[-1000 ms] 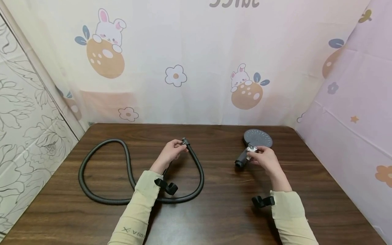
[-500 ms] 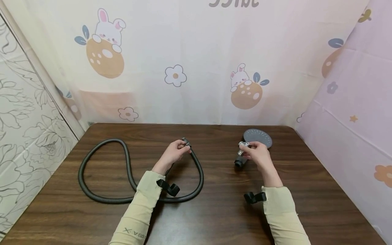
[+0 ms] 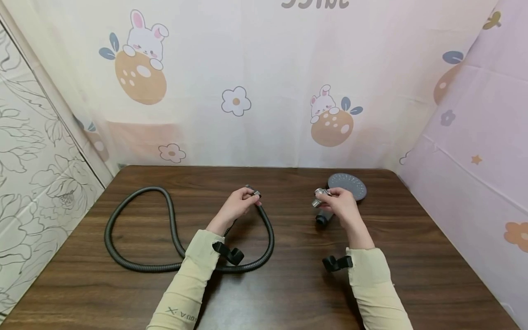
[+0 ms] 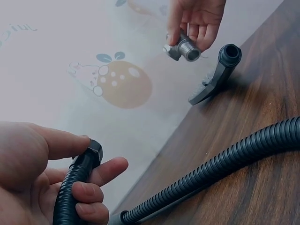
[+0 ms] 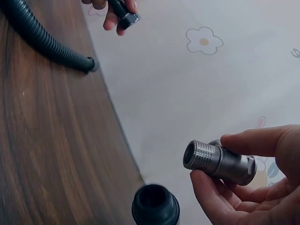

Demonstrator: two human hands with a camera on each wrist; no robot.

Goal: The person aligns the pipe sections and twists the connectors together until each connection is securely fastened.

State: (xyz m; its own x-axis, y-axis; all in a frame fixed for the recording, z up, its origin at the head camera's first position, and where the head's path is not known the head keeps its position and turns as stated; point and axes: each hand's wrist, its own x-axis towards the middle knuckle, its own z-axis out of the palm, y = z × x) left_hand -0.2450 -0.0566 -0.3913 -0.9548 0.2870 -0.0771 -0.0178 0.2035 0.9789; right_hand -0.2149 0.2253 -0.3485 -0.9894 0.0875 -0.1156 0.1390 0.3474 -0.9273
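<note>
My left hand [image 3: 236, 207] pinches one end of a dark ribbed shower hose [image 3: 270, 233], just above the table. In the left wrist view, thumb and fingers close round it below its dark hex nut [image 4: 95, 149]. Farther right, my right hand [image 3: 344, 207] pinches a silvery metal threaded fitting [image 5: 220, 161] between thumb and fingers. Its open threaded end points left, toward the hose end, and the two are apart. Beneath and behind that hand lies a grey shower head [image 3: 347, 184], partly covered by the fingers. The open handle end [image 5: 155, 206] shows near the fitting.
The hose loops across the left and middle of the brown wooden table [image 3: 297, 275]. Its other end [image 4: 124, 217] lies near the left hand. A printed curtain [image 3: 272, 128] hangs behind the table, with more patterned cloth at both sides.
My right hand has moved left with the metal fitting, from over the shower head's handle to beside it, and the fitting has turned. The left hand has shifted slightly right with the hose end.
</note>
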